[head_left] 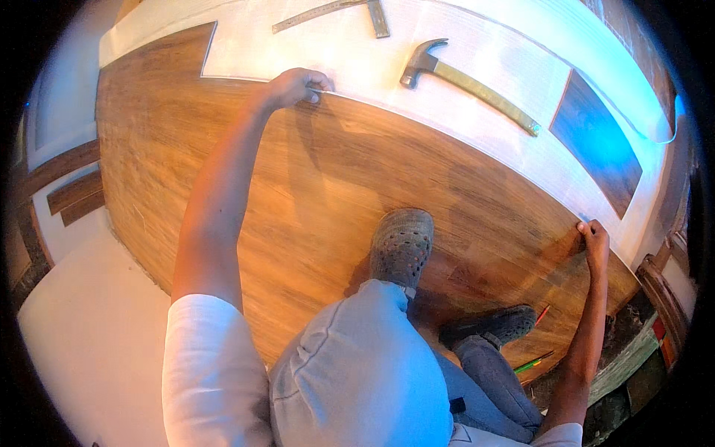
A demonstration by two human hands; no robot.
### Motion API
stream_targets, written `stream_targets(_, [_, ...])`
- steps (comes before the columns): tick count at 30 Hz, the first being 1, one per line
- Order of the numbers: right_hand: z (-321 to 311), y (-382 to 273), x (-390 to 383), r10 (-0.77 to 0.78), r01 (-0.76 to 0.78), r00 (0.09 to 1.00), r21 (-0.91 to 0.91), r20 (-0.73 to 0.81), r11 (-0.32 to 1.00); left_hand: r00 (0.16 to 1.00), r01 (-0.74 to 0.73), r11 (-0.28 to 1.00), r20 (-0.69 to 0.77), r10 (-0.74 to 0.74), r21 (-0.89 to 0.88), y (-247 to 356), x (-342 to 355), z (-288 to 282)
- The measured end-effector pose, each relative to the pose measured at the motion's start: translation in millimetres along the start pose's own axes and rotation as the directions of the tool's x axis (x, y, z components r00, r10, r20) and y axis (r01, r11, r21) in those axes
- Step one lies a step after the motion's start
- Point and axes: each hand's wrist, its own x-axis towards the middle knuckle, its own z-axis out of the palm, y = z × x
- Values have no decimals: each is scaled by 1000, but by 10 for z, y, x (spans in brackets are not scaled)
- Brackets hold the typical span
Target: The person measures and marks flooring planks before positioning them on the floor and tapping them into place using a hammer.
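Wood-look floor planks [313, 179] spread beneath me, with a long straight far edge against white underlay [462, 45]. At the left part of that edge, my left hand [299, 88] is closed, with curled fingers gripping the plank's rim. Far to the right along the same edge, my right hand [593, 240] pinches it between thumb and fingers. Just beyond the edge lies a claw hammer [477, 88] with a yellowish handle, its head toward the left. Past my left hand, a metal try square [335, 13] rests on the underlay.
A loose dark plank piece [596, 141] lies on the underlay at the right. A grey clog [402, 246] stands on the planks. Near the other clog [495, 325] are a red pencil [543, 315] and a green pen-like stick [533, 362]. Short plank offcuts [77, 197] lie far left.
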Motion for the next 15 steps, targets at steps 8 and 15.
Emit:
stream_targets(8, [-6, 54, -55, -65, 64, 997, -21, -52, 998, 1000, -4, 1000, -21, 5, 7, 10, 60, 17])
stream_targets(15, [108, 120, 97, 18, -25, 998, 112, 61, 993, 999, -3, 987, 37, -3, 158, 201, -25, -42])
